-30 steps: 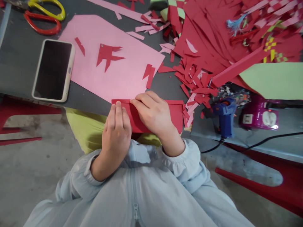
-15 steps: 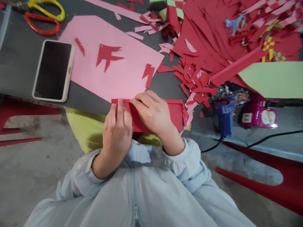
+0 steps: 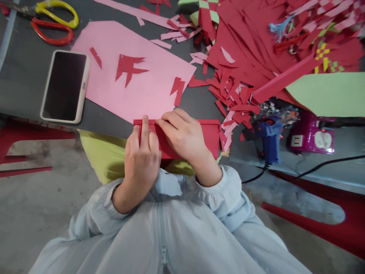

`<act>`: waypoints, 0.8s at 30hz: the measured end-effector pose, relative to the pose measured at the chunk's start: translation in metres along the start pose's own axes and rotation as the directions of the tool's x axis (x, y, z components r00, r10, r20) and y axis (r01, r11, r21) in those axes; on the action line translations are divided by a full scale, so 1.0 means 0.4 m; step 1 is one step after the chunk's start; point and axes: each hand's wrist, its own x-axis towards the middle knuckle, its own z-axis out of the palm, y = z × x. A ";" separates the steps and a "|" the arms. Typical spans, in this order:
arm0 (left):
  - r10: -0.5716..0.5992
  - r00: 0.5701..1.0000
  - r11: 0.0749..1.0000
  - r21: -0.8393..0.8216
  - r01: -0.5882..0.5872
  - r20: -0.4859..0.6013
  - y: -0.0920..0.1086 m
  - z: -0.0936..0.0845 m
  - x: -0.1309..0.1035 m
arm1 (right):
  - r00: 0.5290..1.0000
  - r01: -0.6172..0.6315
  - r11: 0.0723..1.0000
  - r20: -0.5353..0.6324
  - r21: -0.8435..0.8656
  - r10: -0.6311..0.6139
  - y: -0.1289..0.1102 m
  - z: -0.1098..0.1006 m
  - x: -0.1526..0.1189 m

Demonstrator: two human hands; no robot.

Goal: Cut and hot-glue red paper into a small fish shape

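A red paper sheet (image 3: 210,139) with a narrow fold along its far edge lies at the table's near edge, partly overhanging it. My left hand (image 3: 143,156) rests on its left part, index finger stretched across the fold and the fingers apart. My right hand (image 3: 184,133) is closed, its thumb and fingertips pressed together on the fold near the middle. Whether any fingers reach under the paper is hidden. Just beyond lies a pink sheet (image 3: 108,91) bearing a red fish-shaped cutout (image 3: 129,68) and small red scraps (image 3: 177,91).
On the left are a phone (image 3: 65,86) and scissors (image 3: 55,23). Red and pink scraps (image 3: 228,89) heap up on the right, near a green sheet (image 3: 330,95). A blue glue gun (image 3: 270,139) and a purple device (image 3: 312,137) with a cable (image 3: 327,165) stand at the right.
My left index finger has slid slightly farther over the fold. The right hand stays almost still on the paper, and the whole view has shifted a little.
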 end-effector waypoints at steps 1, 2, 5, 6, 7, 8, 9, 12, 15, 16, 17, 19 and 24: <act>0.001 1.000 1.000 0.002 -0.001 -0.005 0.000 0.000 0.001 | 1.000 0.001 1.000 0.004 0.002 -0.001 0.000 0.000 0.000; 0.003 1.000 1.000 0.009 -0.003 -0.008 0.000 0.000 0.002 | 1.000 0.002 1.000 0.002 0.002 -0.002 0.000 0.000 0.000; 0.013 1.000 0.999 0.040 -0.012 -0.014 0.002 0.000 0.003 | 1.000 0.008 1.000 -0.019 -0.009 -0.009 0.000 0.000 0.001; 0.013 1.000 0.999 0.044 -0.013 -0.016 0.002 0.001 0.003 | 1.000 0.009 1.000 -0.021 -0.010 -0.010 0.000 0.000 0.001; 0.011 1.000 0.999 0.041 -0.010 -0.016 0.003 0.001 0.003 | 1.000 0.009 1.000 -0.017 -0.007 -0.010 0.000 0.000 0.001; 0.006 1.000 0.999 0.038 -0.005 -0.017 0.003 0.003 0.002 | 1.000 0.009 1.000 -0.009 -0.001 -0.009 0.000 0.000 0.002; -0.002 1.000 0.999 0.036 0.003 -0.021 0.004 0.005 0.002 | 1.000 0.007 1.000 0.002 0.006 -0.007 0.000 -0.001 0.002; -0.018 0.999 0.999 0.044 0.020 -0.051 0.005 0.011 0.000 | 1.000 0.004 1.000 0.022 0.017 -0.004 0.001 -0.003 0.003; -0.029 0.996 0.999 0.023 0.031 -0.088 0.006 0.017 0.000 | 1.000 0.003 1.000 0.016 0.019 -0.003 0.001 -0.003 0.002; -0.035 0.995 0.999 0.010 0.036 -0.091 0.006 0.018 0.000 | 1.000 0.003 1.000 0.011 0.018 -0.003 0.000 -0.003 0.002; -0.039 0.995 0.999 -0.002 0.039 -0.089 0.006 0.018 0.000 | 1.000 0.003 1.000 0.006 0.016 -0.003 0.000 -0.002 0.002; -0.045 0.996 0.999 -0.017 0.044 -0.079 0.006 0.017 0.000 | 1.000 0.010 1.000 -0.003 0.005 -0.010 0.000 -0.002 0.001; -0.024 0.997 0.999 0.038 0.027 -0.077 0.006 0.016 0.001 | 0.999 0.042 0.999 -0.032 -0.023 -0.043 0.001 -0.002 0.000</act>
